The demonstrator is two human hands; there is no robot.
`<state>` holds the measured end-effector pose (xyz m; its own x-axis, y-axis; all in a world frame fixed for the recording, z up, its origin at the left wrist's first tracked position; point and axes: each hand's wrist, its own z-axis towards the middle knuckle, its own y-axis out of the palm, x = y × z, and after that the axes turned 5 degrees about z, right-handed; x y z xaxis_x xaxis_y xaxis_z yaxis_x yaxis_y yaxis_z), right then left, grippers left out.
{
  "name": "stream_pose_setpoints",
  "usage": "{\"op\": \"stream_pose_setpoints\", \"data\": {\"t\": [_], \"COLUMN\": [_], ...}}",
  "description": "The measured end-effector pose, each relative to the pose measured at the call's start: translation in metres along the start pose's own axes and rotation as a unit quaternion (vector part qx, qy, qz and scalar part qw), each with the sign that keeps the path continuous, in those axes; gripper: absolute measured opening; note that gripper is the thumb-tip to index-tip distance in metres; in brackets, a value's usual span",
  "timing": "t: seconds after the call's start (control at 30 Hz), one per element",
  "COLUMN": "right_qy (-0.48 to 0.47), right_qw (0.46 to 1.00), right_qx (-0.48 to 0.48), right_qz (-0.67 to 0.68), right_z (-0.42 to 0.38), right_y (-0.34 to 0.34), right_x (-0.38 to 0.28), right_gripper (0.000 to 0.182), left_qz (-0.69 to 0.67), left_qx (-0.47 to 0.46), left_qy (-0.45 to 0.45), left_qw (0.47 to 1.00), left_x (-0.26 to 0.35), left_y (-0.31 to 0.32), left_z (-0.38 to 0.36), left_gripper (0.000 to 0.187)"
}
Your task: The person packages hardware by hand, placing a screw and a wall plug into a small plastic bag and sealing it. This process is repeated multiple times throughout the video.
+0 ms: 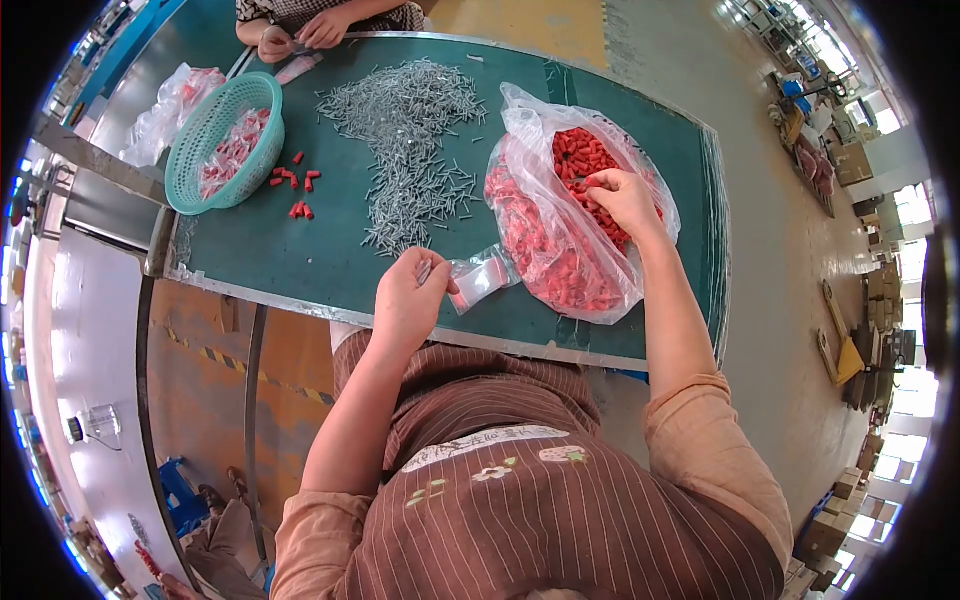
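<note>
My left hand is closed above the table's near edge, its fingers round a few grey screw-like pieces. Beside its fingertips lies a small clear plastic bag with a pale and red label. My right hand reaches into the opening of a large clear bag full of red plugs; its thumb and fingertips are pressed together among the plugs, and what they pinch is too small to make out. Between the large bag and the basket spreads a pile of grey screw-like pieces.
A green basket holding small filled bags stands at the left, with loose red plugs beside it and a plastic bag behind. Across the green table, another person's hands handle a small bag.
</note>
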<state>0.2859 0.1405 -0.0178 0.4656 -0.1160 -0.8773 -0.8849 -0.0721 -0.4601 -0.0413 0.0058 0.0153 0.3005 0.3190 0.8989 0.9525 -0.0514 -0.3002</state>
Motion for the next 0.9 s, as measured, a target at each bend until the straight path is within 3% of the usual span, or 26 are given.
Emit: {"op": "stream_pose_setpoints", "data": {"t": [0.23,0.53,0.67,0.8,0.87,0.9], "right_qy": [0.041,-0.086,-0.048,0.006,-0.016,-0.037], "right_qw": [0.997,0.970,0.982,0.999,0.996,0.996], "right_qx": [0.001,0.012,0.024,0.032,0.056,0.069], "right_qz": [-0.069,-0.228,-0.183,-0.011,-0.074,-0.042], "right_z": [-0.007,-0.004,-0.006,-0.004,-0.012,-0.019], "right_y": [0.000,0.033,0.022,0.012,0.009,0.011], "right_x": [-0.014,-0.011,-0.012,-0.006,-0.017,-0.027], "right_gripper": [0.023,0.030,0.026,0.020,0.019,0.018], "left_qz": [0.002,-0.014,-0.006,0.019,0.031,0.021], "left_qx": [0.003,0.011,0.016,0.017,0.021,0.025], "left_qy": [0.002,0.008,0.000,0.009,0.021,0.025], "left_qw": [1.000,1.000,1.000,1.000,0.999,0.999], "left_x": [-0.002,-0.009,-0.007,-0.008,-0.007,-0.007], "left_y": [0.000,-0.003,-0.007,-0.008,-0.006,-0.005], "left_z": [0.001,0.003,0.003,0.008,0.009,0.010], "left_gripper": [0.013,0.012,0.014,0.015,0.015,0.015]}}
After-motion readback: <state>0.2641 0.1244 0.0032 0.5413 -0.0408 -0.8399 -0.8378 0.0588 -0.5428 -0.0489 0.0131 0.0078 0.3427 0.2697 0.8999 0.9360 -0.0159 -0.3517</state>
